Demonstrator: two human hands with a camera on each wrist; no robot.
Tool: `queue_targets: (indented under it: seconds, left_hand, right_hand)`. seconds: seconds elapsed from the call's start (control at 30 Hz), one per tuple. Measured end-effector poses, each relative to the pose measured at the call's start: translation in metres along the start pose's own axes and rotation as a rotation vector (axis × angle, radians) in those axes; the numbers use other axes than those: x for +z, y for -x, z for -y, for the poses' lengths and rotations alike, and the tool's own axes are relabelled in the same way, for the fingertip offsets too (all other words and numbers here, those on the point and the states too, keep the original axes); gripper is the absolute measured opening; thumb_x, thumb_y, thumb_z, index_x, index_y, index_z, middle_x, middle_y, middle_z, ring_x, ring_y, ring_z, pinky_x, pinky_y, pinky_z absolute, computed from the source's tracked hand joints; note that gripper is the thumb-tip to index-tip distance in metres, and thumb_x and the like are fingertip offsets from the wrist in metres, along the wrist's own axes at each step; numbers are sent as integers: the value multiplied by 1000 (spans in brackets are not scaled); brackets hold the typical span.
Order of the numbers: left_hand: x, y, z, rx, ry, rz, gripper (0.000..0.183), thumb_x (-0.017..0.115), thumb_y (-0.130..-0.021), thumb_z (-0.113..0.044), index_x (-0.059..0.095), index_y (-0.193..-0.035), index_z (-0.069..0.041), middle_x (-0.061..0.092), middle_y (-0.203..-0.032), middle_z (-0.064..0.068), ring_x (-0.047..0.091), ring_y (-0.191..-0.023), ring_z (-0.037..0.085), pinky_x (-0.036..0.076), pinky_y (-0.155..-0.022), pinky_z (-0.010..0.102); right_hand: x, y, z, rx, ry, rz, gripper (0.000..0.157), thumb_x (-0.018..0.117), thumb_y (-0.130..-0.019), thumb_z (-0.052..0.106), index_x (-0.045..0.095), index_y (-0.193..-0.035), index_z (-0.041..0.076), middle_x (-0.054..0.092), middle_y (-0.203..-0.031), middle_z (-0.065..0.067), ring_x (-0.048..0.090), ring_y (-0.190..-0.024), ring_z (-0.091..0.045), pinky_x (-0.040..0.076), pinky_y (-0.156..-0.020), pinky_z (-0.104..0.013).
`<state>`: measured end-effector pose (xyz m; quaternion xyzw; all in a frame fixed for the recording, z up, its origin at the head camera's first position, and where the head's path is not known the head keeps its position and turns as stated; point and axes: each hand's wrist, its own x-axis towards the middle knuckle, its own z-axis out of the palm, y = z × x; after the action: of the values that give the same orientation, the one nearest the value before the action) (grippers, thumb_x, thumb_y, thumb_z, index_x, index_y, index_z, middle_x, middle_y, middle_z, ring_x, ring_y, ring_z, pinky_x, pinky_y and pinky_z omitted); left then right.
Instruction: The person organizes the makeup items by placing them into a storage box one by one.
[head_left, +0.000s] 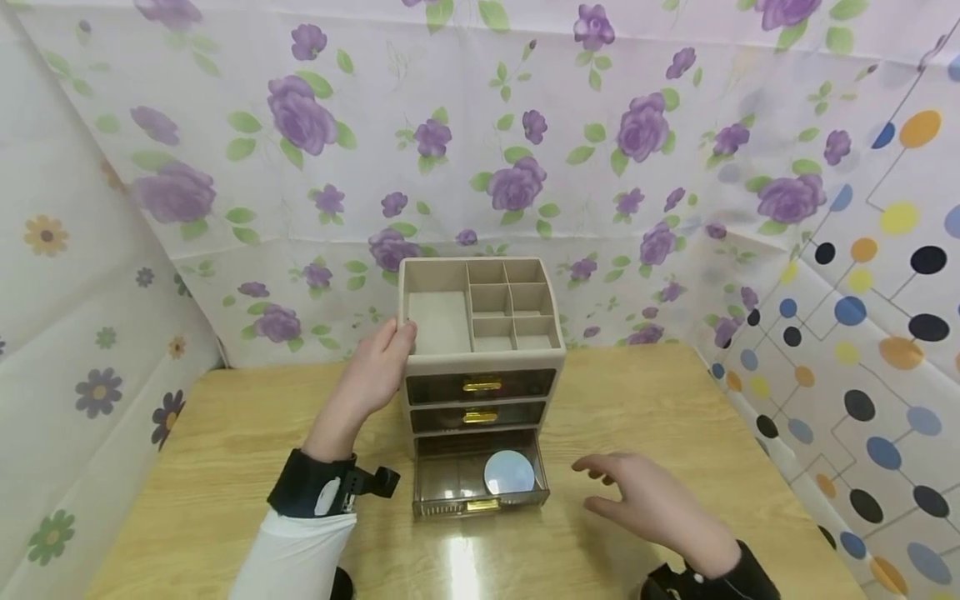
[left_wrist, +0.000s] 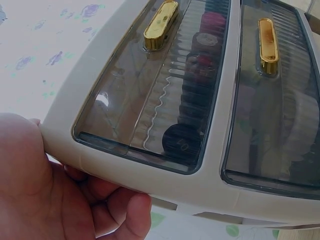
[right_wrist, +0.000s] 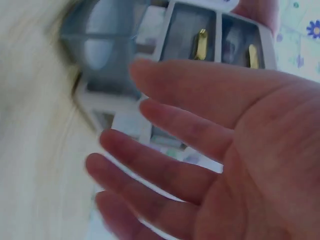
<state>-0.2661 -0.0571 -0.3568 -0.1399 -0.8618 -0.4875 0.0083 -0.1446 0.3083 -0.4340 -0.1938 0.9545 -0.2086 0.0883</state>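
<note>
A beige desktop drawer organizer (head_left: pixel 480 360) stands on the table, with open compartments on top. Its lowest smoky transparent drawer (head_left: pixel 450 479) is pulled out, and a round pale-blue disc (head_left: pixel 509 472) lies inside on the right. The two upper drawers, with gold handles (head_left: pixel 482 385), are closed. My left hand (head_left: pixel 375 367) grips the organizer's upper left edge; in the left wrist view its fingers (left_wrist: pixel 117 205) curl along the side. To the right of the open drawer my right hand (head_left: pixel 648 500) hovers with loosely bent fingers, holding nothing.
A wood-grain table (head_left: pixel 637 400) carries the organizer near its back edge. Behind it hangs a cloth with purple flowers (head_left: pixel 517 183); a dotted cloth (head_left: pixel 862 400) hangs on the right. Through a closed drawer front, several small dark round items (left_wrist: pixel 182 140) show.
</note>
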Motion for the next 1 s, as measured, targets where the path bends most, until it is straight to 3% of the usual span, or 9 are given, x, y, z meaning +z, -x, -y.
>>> queue_targets:
  seconds: [0.27, 0.4, 0.53, 0.8, 1.0]
  left_hand:
    - [-3, 0, -2, -1, -1, 2, 45, 25, -108, -47, 44, -94, -9, 42, -68, 10, 40, -52, 25, 37, -47, 34]
    - [-2, 0, -3, -9, -1, 7, 50, 23, -107, -52, 45, -94, -9, 42, -67, 10, 41, -51, 26, 37, -46, 34]
    - [-2, 0, -3, -11, -11, 7, 52, 22, -107, -53, 44, -93, -9, 42, -69, 10, 41, -52, 26, 38, -47, 35]
    - [-3, 1, -3, -18, -13, 3, 47, 24, -108, -49, 44, -94, -9, 42, -69, 11, 40, -52, 26, 37, -48, 35]
    - [-2, 1, -4, -11, -30, 8, 47, 23, -108, -48, 43, -92, -9, 42, -71, 11, 39, -54, 26, 38, -50, 36]
  right_hand:
    - [6, 44, -33, 248, -104, 178, 63, 82, -79, 38, 59, -134, 16, 61, -129, -12, 55, -115, -37, 47, -90, -63]
    - [9, 60, -41, 357, -104, 221, 70, 84, -73, 44, 59, -133, 19, 60, -129, -11, 54, -115, -38, 44, -91, -66]
    - [13, 71, -47, 411, -112, 260, 72, 85, -70, 48, 59, -132, 21, 60, -127, -11, 56, -112, -37, 45, -89, -65]
    - [25, 84, -63, 375, -259, 295, 66, 82, -77, 43, 58, -132, 14, 59, -124, -16, 58, -104, -41, 50, -80, -65]
    - [32, 93, -72, 218, -236, 316, 67, 76, -84, 46, 56, -134, 6, 59, -122, -17, 58, -102, -42, 51, -79, -62]
